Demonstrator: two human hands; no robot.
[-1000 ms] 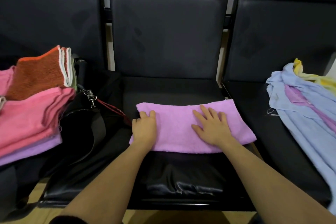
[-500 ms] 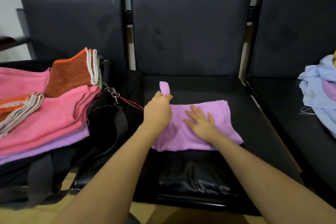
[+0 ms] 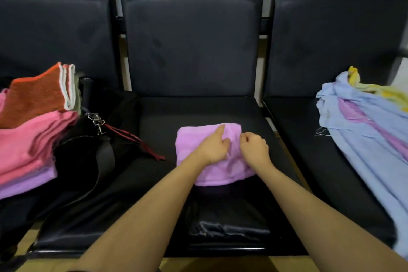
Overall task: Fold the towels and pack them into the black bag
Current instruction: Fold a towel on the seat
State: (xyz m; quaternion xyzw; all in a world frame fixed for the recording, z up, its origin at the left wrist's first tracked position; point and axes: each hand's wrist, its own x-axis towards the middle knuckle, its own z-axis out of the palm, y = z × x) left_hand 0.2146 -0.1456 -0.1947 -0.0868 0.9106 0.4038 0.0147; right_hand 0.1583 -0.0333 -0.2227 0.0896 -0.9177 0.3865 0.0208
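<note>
Lying folded on the middle seat, the purple towel is pressed by the left hand, forefinger extended, and pinched by the curled right hand.

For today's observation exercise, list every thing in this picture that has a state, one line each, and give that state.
Lilac terry towel: folded small, lying on middle seat.
Left hand: resting on towel, forefinger extended.
Right hand: fingers curled, on towel.
Stack of pink and orange towels: folded.
Pale blue cloth pile: unfolded, crumpled.
</note>
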